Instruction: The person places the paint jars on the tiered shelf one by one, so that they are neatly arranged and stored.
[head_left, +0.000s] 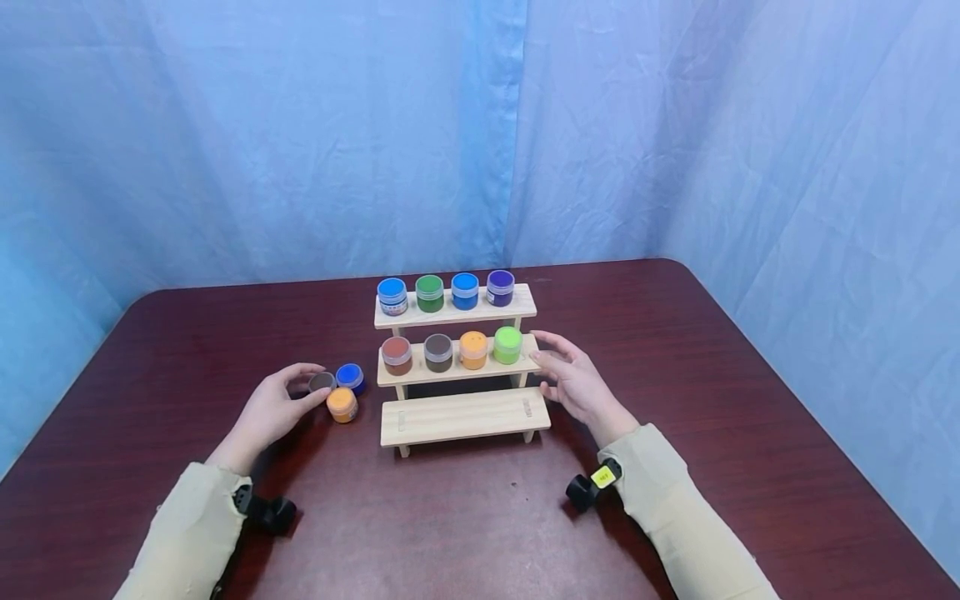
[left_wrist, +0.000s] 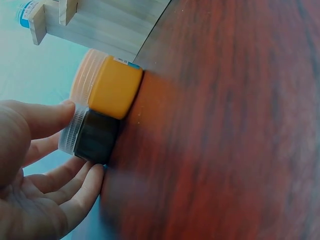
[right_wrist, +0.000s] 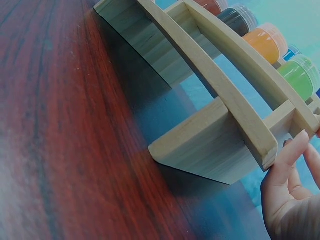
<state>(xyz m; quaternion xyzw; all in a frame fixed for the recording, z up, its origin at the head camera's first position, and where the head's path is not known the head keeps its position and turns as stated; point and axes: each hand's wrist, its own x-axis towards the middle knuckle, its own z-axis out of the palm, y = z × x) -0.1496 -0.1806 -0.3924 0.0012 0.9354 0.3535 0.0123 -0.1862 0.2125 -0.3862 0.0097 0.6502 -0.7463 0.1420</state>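
Note:
In the head view my left hand [head_left: 273,410] reaches round a dark brown paint jar [head_left: 322,382] on the table, thumb on one side and fingers on the other. An orange paint jar [head_left: 342,406] touches it, and a blue paint jar [head_left: 350,378] stands just behind. The left wrist view shows the thumb at the dark jar's clear lid and fingertips against its base. My right hand [head_left: 576,385] holds the right end of the tiered wooden rack [head_left: 465,417] at its middle shelf, thumb in front; in the right wrist view its other fingers are partly hidden.
Brown, dark, orange and light green jars [head_left: 507,345] line the middle shelf. Blue, green and purple jars [head_left: 500,288] stand on the top shelf. The lowest shelf is bare wood. A blue curtain [head_left: 337,142] hangs behind the dark red table [head_left: 675,375].

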